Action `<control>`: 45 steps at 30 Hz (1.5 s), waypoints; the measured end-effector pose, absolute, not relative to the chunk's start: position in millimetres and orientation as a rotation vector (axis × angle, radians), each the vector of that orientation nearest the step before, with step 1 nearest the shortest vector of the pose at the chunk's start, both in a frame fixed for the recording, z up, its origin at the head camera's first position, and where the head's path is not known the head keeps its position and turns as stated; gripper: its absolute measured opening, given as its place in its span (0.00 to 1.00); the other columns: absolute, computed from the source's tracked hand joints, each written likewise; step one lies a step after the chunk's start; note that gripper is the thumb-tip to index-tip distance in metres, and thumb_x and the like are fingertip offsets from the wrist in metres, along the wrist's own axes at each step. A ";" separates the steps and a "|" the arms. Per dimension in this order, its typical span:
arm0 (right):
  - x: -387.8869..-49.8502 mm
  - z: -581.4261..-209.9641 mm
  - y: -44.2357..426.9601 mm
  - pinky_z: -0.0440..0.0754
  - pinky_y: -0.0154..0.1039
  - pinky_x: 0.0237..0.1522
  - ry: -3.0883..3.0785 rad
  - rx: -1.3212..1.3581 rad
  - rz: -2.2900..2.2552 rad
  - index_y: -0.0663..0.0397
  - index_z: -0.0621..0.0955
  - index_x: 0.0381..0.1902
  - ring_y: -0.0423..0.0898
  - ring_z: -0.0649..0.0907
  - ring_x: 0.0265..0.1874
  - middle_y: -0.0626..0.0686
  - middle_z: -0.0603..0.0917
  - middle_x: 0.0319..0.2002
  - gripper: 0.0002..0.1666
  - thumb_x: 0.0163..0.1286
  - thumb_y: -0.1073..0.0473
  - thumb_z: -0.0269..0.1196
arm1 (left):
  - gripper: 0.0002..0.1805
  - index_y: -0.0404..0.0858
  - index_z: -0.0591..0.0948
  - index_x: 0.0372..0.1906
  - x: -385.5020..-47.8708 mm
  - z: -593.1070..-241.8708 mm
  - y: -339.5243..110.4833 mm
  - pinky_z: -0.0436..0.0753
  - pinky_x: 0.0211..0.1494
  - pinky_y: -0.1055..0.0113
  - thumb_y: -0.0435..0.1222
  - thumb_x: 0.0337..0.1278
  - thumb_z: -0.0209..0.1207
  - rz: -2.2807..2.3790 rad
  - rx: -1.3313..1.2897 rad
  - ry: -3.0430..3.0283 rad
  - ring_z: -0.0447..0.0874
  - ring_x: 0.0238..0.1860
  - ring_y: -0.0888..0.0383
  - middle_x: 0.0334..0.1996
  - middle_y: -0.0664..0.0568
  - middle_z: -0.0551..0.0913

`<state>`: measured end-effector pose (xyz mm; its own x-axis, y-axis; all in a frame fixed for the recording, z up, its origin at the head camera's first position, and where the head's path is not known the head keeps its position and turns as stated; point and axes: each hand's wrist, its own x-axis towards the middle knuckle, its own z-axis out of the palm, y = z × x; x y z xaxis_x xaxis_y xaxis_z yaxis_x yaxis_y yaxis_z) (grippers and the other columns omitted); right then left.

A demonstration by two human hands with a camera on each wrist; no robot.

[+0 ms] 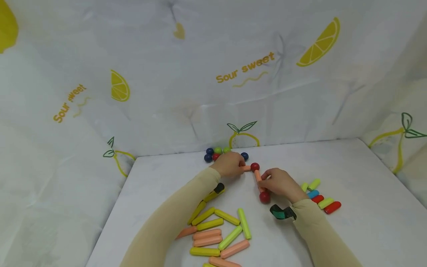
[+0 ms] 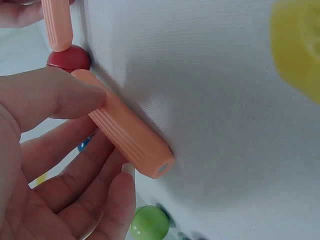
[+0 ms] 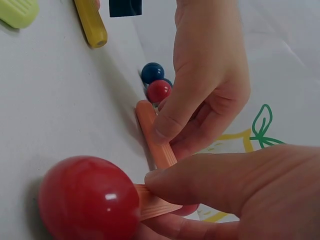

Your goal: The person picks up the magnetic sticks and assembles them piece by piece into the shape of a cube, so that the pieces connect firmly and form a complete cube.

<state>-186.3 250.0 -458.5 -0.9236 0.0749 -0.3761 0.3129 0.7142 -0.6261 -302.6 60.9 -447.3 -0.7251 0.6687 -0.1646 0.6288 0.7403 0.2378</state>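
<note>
My left hand (image 1: pixel 230 164) pinches an orange ribbed stick (image 2: pixel 127 127) between thumb and fingers. One end of that stick meets a red ball (image 1: pixel 255 167); the other end is free, with a small metal-looking dot. From the same ball a second orange stick (image 1: pixel 258 177) runs toward me, ending at a nearer red ball (image 1: pixel 265 197). Thumb and fingers of my right hand (image 1: pixel 280 182) hold this second stick, with the nearer ball (image 3: pixel 90 197) large in the right wrist view. Both sticks and balls lie on the white table.
Behind my left hand sit several balls, including blue (image 1: pixel 208 158), green (image 1: pixel 218 150) and red. Several yellow (image 1: pixel 205 251), orange (image 1: pixel 207 241) and lime sticks (image 1: pixel 244 223) lie in front. To the right are short red (image 1: pixel 332 207), blue (image 1: pixel 313 194) and lime sticks.
</note>
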 end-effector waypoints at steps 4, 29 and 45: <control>-188.3 -456.6 247.7 0.79 0.39 0.39 2.596 0.300 -1.030 0.65 0.84 0.58 0.52 0.81 0.42 0.57 0.84 0.39 0.27 0.72 0.49 0.70 | 0.12 0.45 0.91 0.52 -302.2 -444.6 58.9 0.83 0.46 0.70 0.45 0.73 0.67 0.225 1.021 2.715 0.81 0.40 0.60 0.42 0.58 0.89; -184.0 -456.3 277.3 0.80 0.42 0.41 2.602 0.295 -0.981 0.65 0.83 0.58 0.53 0.80 0.42 0.58 0.84 0.38 0.29 0.74 0.45 0.67 | 0.10 0.45 0.92 0.47 -263.2 -450.6 -82.0 0.82 0.45 0.68 0.45 0.71 0.70 0.453 0.922 2.514 0.80 0.36 0.64 0.35 0.62 0.88; -192.1 -459.3 254.7 0.78 0.40 0.38 2.602 0.277 -1.000 0.65 0.83 0.58 0.52 0.80 0.40 0.57 0.83 0.37 0.28 0.74 0.47 0.68 | 0.10 0.49 0.91 0.52 -246.1 -430.9 -62.5 0.81 0.44 0.72 0.45 0.74 0.67 0.441 1.090 2.569 0.79 0.37 0.64 0.39 0.61 0.86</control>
<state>-192.1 254.7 -459.3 -0.9236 0.0596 -0.3787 0.2979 0.7333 -0.6111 -246.1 -62.5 -430.9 -0.6601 0.7327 -0.1657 0.6355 0.6623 0.3969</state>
